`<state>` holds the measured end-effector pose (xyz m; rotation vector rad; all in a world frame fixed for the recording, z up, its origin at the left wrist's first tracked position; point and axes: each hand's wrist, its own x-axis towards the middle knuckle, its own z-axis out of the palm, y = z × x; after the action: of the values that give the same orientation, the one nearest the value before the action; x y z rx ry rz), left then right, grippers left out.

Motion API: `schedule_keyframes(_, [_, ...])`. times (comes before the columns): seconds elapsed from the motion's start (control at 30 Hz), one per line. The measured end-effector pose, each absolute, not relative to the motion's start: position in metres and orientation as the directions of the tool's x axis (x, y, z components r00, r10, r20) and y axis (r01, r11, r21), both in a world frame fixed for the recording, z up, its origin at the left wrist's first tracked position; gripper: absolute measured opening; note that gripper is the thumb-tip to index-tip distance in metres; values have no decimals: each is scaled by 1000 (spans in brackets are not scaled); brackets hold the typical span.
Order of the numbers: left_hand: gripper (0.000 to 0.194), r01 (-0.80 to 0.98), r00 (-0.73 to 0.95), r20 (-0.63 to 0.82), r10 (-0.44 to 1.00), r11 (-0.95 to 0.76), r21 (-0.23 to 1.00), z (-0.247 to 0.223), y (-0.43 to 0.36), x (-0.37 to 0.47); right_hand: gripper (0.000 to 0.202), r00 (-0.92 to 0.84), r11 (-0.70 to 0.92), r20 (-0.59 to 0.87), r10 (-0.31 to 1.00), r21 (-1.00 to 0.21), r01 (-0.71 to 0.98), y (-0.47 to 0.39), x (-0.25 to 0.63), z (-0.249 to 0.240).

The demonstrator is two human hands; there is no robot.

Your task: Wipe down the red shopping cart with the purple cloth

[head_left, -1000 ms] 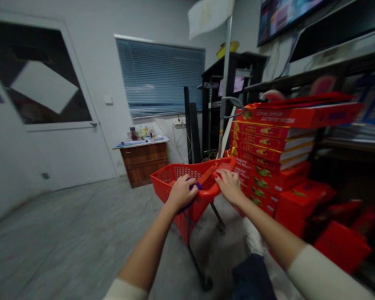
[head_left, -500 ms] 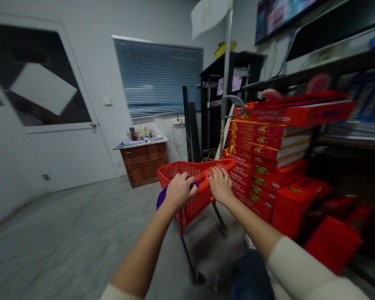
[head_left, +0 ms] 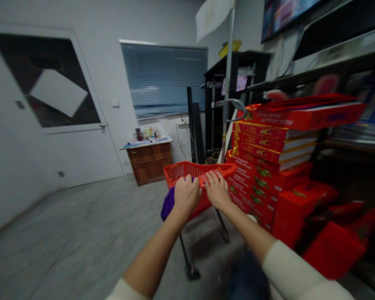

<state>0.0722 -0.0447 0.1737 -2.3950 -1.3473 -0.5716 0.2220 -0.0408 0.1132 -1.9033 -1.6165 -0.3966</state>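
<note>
A red plastic shopping cart (head_left: pixel 203 205) with dark legs and wheels stands in the middle of the view. My left hand (head_left: pixel 187 195) is wrapped over the left part of its handle, where a purple cloth (head_left: pixel 168 204) hangs beside and partly under the hand. My right hand (head_left: pixel 217 189) lies over the handle (head_left: pixel 228 171) to the right, its fingers bent round the bar. Both thumbs are largely hidden. The two hands are a short way apart.
Stacked red boxes (head_left: pixel 256 143) stand close on the right, with red bags (head_left: pixel 334 250) on the floor. A wooden cabinet (head_left: pixel 151 160) is ahead by the wall. A metal pole (head_left: pixel 229 62) rises behind the cart. A door (head_left: pixel 84 154) is at the left.
The room has shifted slightly right in view. The cart's handle has turned a little, and my hands now look closer together on it. More of the purple cloth shows.
</note>
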Motion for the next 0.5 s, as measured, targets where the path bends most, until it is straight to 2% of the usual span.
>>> schedule_keyframes(0.13, [23, 822, 536, 486, 690, -558, -116, 172, -46, 60, 46, 40, 55, 534, 845, -161, 985, -46, 249, 130])
schedule_keyframes(0.2, [23, 838, 511, 505, 696, -535, -111, 166, -43, 43, 46, 53, 25, 535, 843, -137, 990, -43, 265, 134])
schedule_keyframes(0.4, [28, 973, 187, 587, 788, -230, -1, 150, -38, 35, 49, 125, -31, 546, 828, -177, 984, -30, 256, 115])
schedule_keyframes(0.5, [29, 978, 132, 609, 782, -202, 47, 149, -39, 65, 49, 155, -48, 575, 804, -197, 979, -31, 234, 112])
